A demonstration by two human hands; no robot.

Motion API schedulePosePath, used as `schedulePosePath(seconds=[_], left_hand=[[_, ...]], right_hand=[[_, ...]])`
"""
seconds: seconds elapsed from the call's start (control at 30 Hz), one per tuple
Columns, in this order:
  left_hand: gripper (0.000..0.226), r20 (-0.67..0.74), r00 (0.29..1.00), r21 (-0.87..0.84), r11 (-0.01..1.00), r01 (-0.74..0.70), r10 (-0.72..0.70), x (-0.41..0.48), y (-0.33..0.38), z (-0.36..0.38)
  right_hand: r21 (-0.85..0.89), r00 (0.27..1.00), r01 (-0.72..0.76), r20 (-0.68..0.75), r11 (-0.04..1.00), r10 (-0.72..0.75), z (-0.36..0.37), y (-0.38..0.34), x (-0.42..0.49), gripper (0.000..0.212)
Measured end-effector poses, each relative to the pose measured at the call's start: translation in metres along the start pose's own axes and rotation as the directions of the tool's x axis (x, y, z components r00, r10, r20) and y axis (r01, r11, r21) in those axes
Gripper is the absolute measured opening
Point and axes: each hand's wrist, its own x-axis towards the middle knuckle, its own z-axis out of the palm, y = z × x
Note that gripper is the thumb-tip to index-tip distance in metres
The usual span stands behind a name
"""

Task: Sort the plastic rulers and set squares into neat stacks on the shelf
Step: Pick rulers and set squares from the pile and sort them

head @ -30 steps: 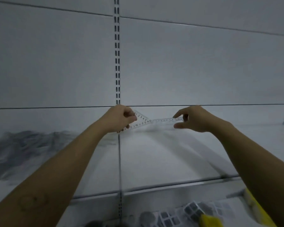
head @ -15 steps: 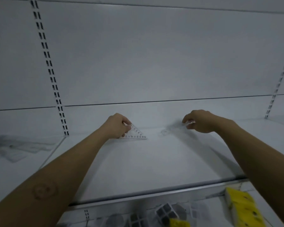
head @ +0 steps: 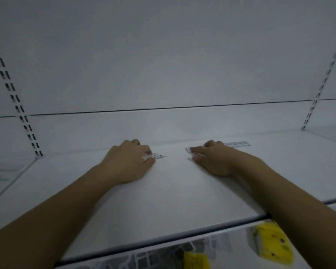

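Lowered since half a second ago, both hands now lie on the shelf (head: 163,200), where before they were raised a little above it with the pieces held up off the board.

Nearest, under the shelf's front lip, sit two yellow packs (head: 272,241) and some blurred black-and-white cubes (head: 144,259) on the level below; they play no part in the sorting.

Further in, the left hand (head: 130,160) rests knuckles up with its fingers curled down over the set square (head: 159,156). The thumb closes in at the near edge, so it reads as a light pinch. Only one clear corner with printed marks pokes out to the right of the fingers, and it lies flat on the board.

Well apart to the right, the right hand (head: 213,158) is spread, its fingers straight and pressing the ruler (head: 239,144) down. The ruler's two ends show either side of the hand. It lies flat too, roughly parallel to the back panel (head: 173,65) and near it.

Behind stands that white panel between two slotted uprights (head: 17,105).

As I judge it, each piece has just been set down in its own spot, which starts two separate stacks: set squares left, rulers right. What remains for this pair is to let go and square them up. No other rulers or set squares are in view.
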Motion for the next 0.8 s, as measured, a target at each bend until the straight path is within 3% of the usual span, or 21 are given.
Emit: schedulePosePath(seconds=[0.07,0.27,0.63,0.8], left_hand=[[0.044,0.087,0.996,0.023,1.0,-0.007,0.005,-0.002,-0.002,-0.002],[0.053,0.175,0.984,0.101,0.995,-0.002,-0.016,0.003,-0.017,-0.002],[0.055,0.196,0.979,0.052,0.998,0.042,-0.051,0.005,-0.026,0.004],[0.052,0.189,0.981,0.049,0.998,0.041,-0.049,0.003,-0.02,0.005]], right_hand=[[0.005,0.999,-0.043,0.018,0.999,0.043,0.0,0.004,0.004,0.054],[-0.006,0.988,-0.153,0.027,0.988,0.153,0.001,0.035,0.015,0.059],[0.099,0.988,-0.149,-0.026,0.984,0.152,0.008,0.057,0.032,0.054],[0.028,0.985,-0.161,-0.052,0.987,0.162,0.006,0.05,0.028,0.055]])
